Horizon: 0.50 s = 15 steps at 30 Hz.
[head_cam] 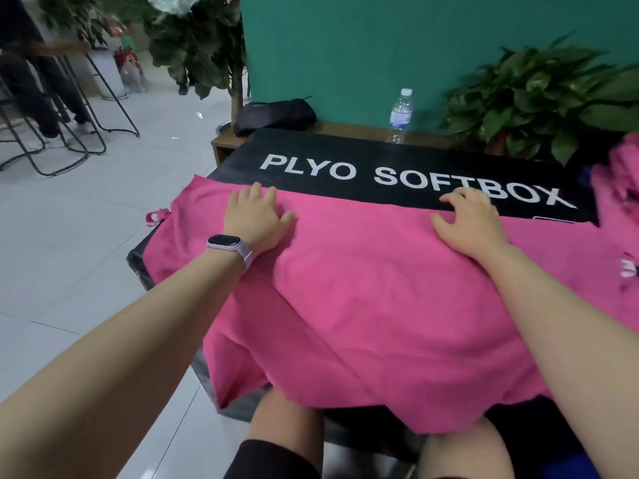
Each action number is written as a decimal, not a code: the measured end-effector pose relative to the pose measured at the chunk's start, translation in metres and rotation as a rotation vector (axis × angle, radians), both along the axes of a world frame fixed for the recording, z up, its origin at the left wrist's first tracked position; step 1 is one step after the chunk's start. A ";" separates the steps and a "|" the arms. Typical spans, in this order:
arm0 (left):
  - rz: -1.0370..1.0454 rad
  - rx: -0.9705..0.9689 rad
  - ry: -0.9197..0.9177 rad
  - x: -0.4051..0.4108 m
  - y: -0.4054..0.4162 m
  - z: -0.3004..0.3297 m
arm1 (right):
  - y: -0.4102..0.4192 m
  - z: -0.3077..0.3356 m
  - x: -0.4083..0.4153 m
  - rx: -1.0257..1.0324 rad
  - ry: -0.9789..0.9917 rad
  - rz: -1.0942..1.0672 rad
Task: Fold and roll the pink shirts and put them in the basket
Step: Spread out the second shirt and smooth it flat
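Pink shirt: soft, light, limp, spread on counter. Left hand, right hand flat, open, pressing. Best gripped at edges.

Even indoor light, soft shadows; motion blur + wide-angle warp at edges.

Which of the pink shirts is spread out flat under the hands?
The big pink shirt across the black box, with the left hand and right hand pressing on it. The other pink shirts lie bunched at the far right edge.
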State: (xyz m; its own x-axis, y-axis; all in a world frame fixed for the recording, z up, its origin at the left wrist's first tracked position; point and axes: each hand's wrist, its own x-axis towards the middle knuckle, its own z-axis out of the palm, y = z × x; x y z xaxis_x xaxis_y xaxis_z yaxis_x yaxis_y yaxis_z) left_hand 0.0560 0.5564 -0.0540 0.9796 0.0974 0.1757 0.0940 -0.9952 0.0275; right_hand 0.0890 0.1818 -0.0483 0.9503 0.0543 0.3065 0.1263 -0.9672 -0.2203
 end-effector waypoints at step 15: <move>-0.239 -0.048 0.158 0.117 -0.017 -0.013 | -0.030 -0.014 0.081 -0.060 -0.026 0.005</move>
